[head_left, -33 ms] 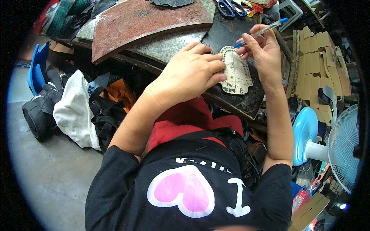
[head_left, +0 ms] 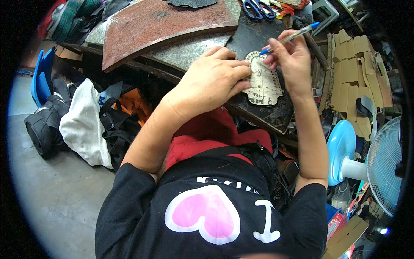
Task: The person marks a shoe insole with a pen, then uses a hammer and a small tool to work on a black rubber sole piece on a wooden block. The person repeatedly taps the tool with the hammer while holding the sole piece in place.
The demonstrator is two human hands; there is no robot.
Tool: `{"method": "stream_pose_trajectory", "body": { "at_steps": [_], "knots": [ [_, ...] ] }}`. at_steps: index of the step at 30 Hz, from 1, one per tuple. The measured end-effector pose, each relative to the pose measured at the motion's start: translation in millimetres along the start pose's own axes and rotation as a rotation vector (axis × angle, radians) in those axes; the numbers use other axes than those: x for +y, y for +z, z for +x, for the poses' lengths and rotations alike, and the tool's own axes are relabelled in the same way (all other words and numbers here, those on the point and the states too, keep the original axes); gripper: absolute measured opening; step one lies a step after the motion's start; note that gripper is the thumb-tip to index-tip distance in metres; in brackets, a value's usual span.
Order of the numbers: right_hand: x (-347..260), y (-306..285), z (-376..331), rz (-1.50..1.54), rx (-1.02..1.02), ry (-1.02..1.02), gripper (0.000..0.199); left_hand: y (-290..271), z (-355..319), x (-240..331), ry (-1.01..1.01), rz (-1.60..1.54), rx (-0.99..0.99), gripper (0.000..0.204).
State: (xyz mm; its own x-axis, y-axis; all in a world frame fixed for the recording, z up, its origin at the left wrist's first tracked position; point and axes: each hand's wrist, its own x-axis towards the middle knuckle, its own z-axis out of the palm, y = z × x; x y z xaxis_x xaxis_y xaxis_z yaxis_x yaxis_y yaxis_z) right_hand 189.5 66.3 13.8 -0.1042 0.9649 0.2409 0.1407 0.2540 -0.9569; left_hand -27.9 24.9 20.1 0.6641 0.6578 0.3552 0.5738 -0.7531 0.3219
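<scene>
Head camera: the pale panel, rounded at its far end and edged with small dark holes, lies flat on the dark bench, between one and two o'clock from the middle of the view. The left hand is at the panel's nine o'clock, fingers stretched out and laid against its edge, not wrapped round it; how hard they press I cannot tell. The right hand, at two o'clock from the panel, pinches the clear, blue-capped pen between thumb and fingers, its tip over the panel's twelve o'clock end. Whether the tip touches is too fine to see.

The panel looks thin and light, probably stiff enough to keep its outline yet able to flex a little; its worn, marked face suggests no delicacy. Being so light, it would likely skid or swivel if nudged, so flat fingertips on its nine o'clock side make a sound hold, while lifting would suit a pinch at the six o'clock edge. The pen is light, smooth and rigid, best gripped low on the barrel.
</scene>
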Motion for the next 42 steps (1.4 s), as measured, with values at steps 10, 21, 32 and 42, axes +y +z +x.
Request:
{"method": "stream_pose_trajectory", "body": {
  "at_steps": [10, 21, 32, 42],
  "knots": [
    [11, 11, -3, -0.517, -0.037, -0.447, 0.013, 7, -2, -5, 0.020, 0.042, 0.073, 0.037],
    [10, 13, -4, 0.045, -0.007, -0.048, 0.012, 5, -2, -7, 0.006, -0.005, 0.050, 0.049],
    [8, 15, -5, 0.065, -0.023, -0.037, 0.014, 11, -3, -7, -0.076, -0.052, 0.112, 0.087],
    [6, 17, -10, -0.103, -0.049, -0.137, 0.013, 13, -3, -8, -0.061, -0.067, 0.143, 0.088]
  ]
}}
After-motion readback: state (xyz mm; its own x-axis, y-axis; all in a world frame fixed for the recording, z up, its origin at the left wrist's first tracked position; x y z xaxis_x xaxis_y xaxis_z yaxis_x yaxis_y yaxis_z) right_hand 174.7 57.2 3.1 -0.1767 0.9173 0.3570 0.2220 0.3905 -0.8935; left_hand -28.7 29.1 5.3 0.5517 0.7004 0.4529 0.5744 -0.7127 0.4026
